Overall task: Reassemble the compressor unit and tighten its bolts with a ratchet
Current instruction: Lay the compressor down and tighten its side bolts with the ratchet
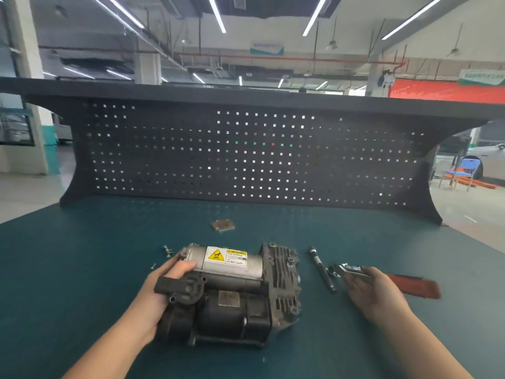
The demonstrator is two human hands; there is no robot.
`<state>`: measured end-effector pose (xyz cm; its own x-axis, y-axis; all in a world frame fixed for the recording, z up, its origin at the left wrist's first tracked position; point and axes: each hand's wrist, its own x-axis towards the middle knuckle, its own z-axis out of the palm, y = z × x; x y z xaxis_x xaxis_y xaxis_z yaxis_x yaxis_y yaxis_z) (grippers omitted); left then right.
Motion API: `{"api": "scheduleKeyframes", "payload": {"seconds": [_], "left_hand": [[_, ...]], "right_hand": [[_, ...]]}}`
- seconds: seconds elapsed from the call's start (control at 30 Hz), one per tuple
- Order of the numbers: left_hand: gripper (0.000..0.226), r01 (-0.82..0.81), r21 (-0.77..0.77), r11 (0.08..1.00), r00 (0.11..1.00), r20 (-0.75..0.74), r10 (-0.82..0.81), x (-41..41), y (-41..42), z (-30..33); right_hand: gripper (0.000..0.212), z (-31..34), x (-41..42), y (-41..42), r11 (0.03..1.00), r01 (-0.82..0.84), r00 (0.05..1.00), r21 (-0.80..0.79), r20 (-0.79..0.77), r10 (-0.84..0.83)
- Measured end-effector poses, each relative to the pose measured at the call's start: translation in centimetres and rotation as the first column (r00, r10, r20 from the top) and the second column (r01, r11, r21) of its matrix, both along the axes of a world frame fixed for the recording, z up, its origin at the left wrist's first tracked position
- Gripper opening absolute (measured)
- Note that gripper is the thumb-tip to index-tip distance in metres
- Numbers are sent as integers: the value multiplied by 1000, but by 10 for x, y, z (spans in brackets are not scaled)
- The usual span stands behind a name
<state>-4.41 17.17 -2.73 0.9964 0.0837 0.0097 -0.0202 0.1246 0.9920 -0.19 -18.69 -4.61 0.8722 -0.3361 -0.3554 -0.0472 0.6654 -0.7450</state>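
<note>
The compressor unit (232, 285) lies on the green bench top, a silver cylinder with a yellow warning label on top and a finned grey head at its right end. My left hand (161, 294) grips its left end around the black housing. My right hand (374, 291) lies over the ratchet (355, 270), fingers curled on its shaft; the red handle (415, 287) sticks out to the right. An extension bar (322, 268) lies between the compressor and the ratchet. Loose bolts (168, 251) sit to the left of the cylinder.
A small flat metal plate (222, 225) lies farther back on the bench top (82, 269). A black perforated back panel (246, 154) stands along the far edge. A blue chair (461, 170) is on the floor at the right.
</note>
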Motion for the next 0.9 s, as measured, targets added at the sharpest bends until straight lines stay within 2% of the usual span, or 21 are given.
{"api": "scheduleKeyframes", "payload": {"seconds": [0.2, 0.37, 0.47, 0.6, 0.67, 0.73, 0.83, 0.9], "left_hand": [[25, 63, 71, 995, 998, -24, -61, 3, -10, -8], [23, 46, 195, 980, 992, 107, -68, 12, 1, -9], [27, 68, 97, 993, 997, 37, -72, 13, 6, -7], [32, 84, -116, 990, 983, -151, -101, 12, 8, 3], [33, 84, -158, 984, 942, -309, -130, 14, 7, 14], [40, 123, -131, 984, 886, -432, -168, 19, 2, 26], [49, 199, -66, 978, 831, -517, -204, 24, -5, 42], [48, 224, -29, 974, 833, -513, -206, 22, -8, 45]], "right_hand": [[39, -2, 3, 1, 996, 23, 1000, 81, -14, -22], [39, 3, 0, 7, 976, 46, 999, 213, -31, -41], [42, 5, -4, 12, 973, 32, 998, 230, -60, -19], [39, 9, -8, 12, 975, 1, 997, 222, -72, 16], [35, 9, -11, 20, 995, -75, 994, 71, -75, 80], [41, 10, -12, 37, 959, -160, 982, -234, -134, 132], [69, 14, -8, 75, 778, -297, 951, -554, -243, 190], [84, 17, -2, 97, 666, -378, 924, -643, -311, 224]]}}
